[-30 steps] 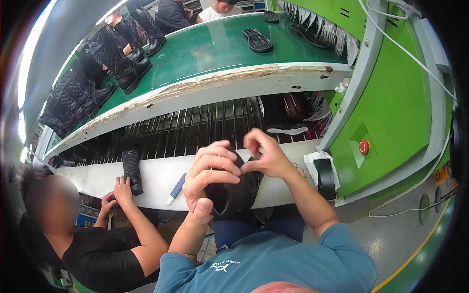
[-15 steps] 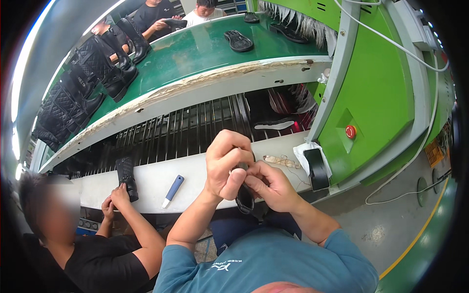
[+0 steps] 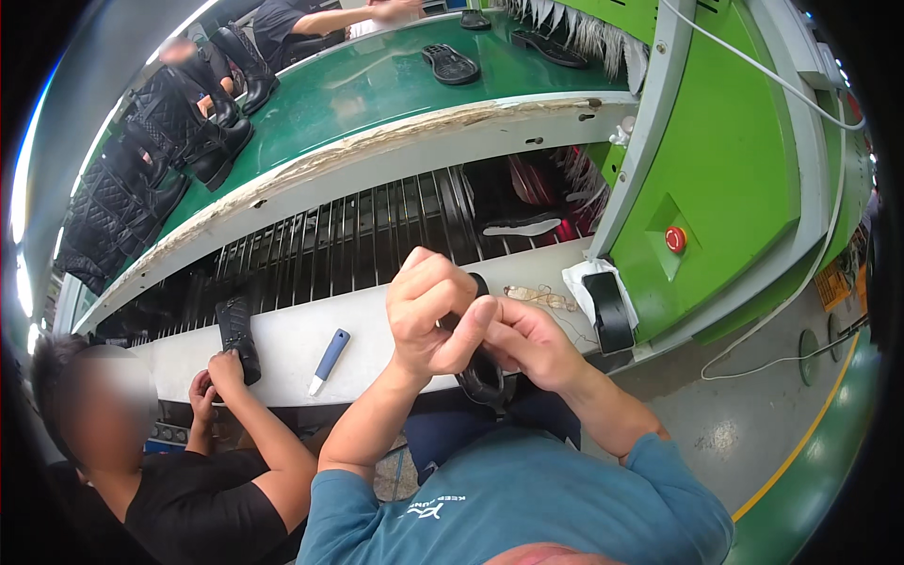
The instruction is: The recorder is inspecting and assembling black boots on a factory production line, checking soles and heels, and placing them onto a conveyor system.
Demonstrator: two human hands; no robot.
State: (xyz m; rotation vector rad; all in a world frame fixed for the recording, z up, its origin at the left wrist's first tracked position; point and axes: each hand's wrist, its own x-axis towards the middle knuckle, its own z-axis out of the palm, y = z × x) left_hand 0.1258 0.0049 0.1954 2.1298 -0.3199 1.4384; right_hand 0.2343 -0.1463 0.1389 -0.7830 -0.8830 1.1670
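Observation:
A black shoe (image 3: 482,379), mostly hidden by my fingers, is held upright in front of my chest, over the near edge of the white ledge. My left hand (image 3: 431,315) is curled round its upper part, thumb pointing toward my other hand. Pressed together at the shoe's right side are the fingers and thumb of my right hand (image 3: 539,345); whether something small is pinched there I cannot make out. The shoe's dark tip shows above my hands and a rounded end below them.
On the white ledge (image 3: 282,363) lie a blue-handled tool (image 3: 330,362), a thread bundle (image 3: 539,298) and a black pad (image 3: 608,311). Left, a co-worker handles a black boot (image 3: 237,337). Beyond are rollers, a green belt (image 3: 348,99) with boots and soles, and a green machine with a red button (image 3: 675,239).
My left fist has turned and its thumb has moved toward my right hand; more of the shoe's tip shows. At the back, a person's arm has stretched to the right.

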